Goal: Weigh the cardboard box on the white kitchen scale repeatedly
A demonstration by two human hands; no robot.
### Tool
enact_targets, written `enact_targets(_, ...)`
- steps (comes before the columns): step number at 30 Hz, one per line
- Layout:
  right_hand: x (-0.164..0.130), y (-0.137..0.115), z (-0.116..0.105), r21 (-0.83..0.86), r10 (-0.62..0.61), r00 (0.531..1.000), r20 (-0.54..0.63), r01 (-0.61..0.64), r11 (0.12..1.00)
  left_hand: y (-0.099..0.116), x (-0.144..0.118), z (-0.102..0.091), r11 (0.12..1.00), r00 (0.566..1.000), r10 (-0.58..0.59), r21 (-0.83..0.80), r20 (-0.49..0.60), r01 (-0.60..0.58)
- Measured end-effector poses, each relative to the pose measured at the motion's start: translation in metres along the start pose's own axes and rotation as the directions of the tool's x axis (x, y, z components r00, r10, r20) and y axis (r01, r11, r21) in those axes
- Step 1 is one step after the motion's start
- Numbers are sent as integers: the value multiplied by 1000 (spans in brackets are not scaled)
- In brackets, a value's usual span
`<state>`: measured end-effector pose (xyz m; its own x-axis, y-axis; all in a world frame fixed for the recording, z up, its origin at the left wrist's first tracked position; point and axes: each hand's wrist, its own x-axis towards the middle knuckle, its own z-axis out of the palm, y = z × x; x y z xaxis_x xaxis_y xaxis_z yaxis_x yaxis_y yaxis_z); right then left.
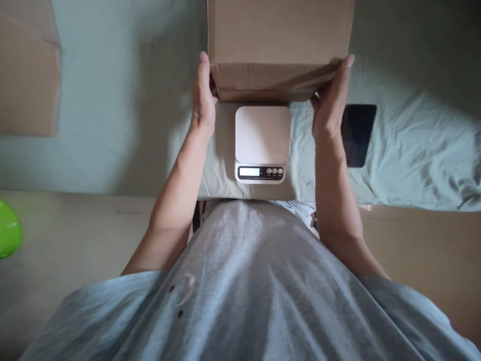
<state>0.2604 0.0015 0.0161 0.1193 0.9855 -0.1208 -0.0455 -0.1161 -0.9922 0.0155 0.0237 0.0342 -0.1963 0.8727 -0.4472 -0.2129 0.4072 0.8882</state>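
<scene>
Cardboard box (280, 35) gripped at opposite sides by fingers of left hand (204, 95) and right hand (332, 103), positioned just beyond 1 white scale (263, 134), display lit; 1 black phone (361, 135) at right.

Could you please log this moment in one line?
left hand: holds cardboard box, left side | right hand: holds its right side | scale: display lit

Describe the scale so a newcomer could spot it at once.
Against the green cloth, find the cardboard box between the left hand and right hand. Just below it in view sits the white scale, whose lit display sets it apart from the dark phone.
</scene>
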Motion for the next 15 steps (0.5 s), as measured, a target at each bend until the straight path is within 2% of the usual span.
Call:
enact_targets(3,-15,-32,-1,73,-47,992,-116,55,996,18,-27,-2,997,999,50,65,17,-51)
enact_targets(5,-33,-55,-4,71,-52,994,-93,59,996,25,-51,-9,989,988,136,50,77,-140)
enact_targets(6,-44,-64,-5,74,-63,995,-81,69,995,26,-63,-14,967,959,247,28,136,-253)
enact_targets(8,-66,-74,-8,57,-92,994,-58,95,994,22,-85,-25,931,913,354,19,204,-365)
enact_targets(11,-96,-66,-13,26,-64,997,-54,65,998,5,-110,-42,906,879,403,22,255,-422)
enact_targets(15,-123,-41,-18,94,-36,997,-62,42,995,-20,-130,-55,930,907,343,48,243,-365)
